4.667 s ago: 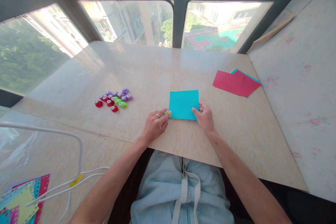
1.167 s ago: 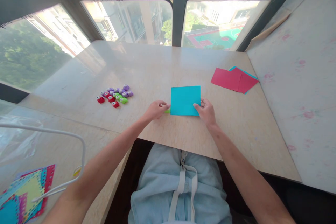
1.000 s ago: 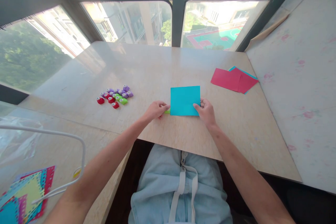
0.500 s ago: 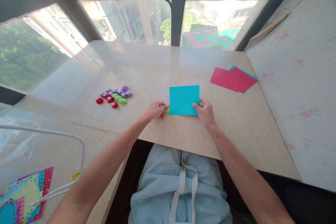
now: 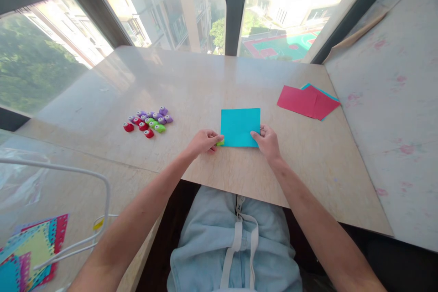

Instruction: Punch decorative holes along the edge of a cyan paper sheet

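A blue sheet of paper (image 5: 239, 123) is held up over the front of the table. My right hand (image 5: 268, 141) pinches its right edge, thumb on the face and fingers behind. At the sheet's lower left corner, my left hand (image 5: 205, 141) closes on a small green paper punch (image 5: 220, 143), mostly covered by the fingers. The punch touches the paper's edge there; how far the paper sits inside it I cannot tell. To the left lie several more small punches, purple (image 5: 163, 110), red (image 5: 128, 127) and green (image 5: 159, 128).
Red and blue paper sheets (image 5: 301, 101) lie at the back right near the wall. Lower left, patterned-edge coloured papers (image 5: 37, 246) sit beside a white bent tube (image 5: 107, 191) and clear plastic (image 5: 20, 182). Windows border the table's far side.
The green punch has shifted slightly right against the paper's lower left corner, with my left thumb now over that corner. The camera view has tilted down a little.
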`<state>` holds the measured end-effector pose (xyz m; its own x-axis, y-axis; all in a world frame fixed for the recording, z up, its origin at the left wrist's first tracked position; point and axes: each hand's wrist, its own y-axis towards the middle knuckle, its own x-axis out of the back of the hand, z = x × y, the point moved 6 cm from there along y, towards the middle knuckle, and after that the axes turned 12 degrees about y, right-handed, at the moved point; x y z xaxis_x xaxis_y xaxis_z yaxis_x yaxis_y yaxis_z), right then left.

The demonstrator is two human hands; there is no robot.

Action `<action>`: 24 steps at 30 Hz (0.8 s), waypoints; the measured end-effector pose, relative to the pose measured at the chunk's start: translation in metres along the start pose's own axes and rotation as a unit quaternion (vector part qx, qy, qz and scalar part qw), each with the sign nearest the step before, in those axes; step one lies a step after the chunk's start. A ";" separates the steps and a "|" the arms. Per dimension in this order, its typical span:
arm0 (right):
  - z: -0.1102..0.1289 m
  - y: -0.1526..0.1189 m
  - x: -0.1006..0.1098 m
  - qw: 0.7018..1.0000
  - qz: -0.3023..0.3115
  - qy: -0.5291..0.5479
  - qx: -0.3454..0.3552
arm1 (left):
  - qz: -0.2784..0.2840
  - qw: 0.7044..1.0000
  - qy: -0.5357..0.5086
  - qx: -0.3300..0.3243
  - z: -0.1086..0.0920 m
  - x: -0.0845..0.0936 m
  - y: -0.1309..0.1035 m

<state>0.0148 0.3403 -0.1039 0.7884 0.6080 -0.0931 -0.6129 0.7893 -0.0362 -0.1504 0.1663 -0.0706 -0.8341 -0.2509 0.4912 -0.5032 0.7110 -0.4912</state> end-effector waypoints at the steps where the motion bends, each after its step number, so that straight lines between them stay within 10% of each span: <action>1: 0.000 0.001 -0.001 1.000 0.002 0.000 0.000 | -0.001 1.000 0.003 0.000 -0.001 0.000 0.000; 24: 0.005 0.025 -0.006 0.998 0.050 0.027 -0.031 | 0.012 0.997 0.067 -0.022 -0.009 0.010 0.007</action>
<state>-0.0056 0.3570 -0.0992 0.7204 0.6767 -0.1519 -0.6917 0.7172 -0.0850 -0.1600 0.1753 -0.0627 -0.8062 -0.1452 0.5736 -0.4705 0.7451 -0.4727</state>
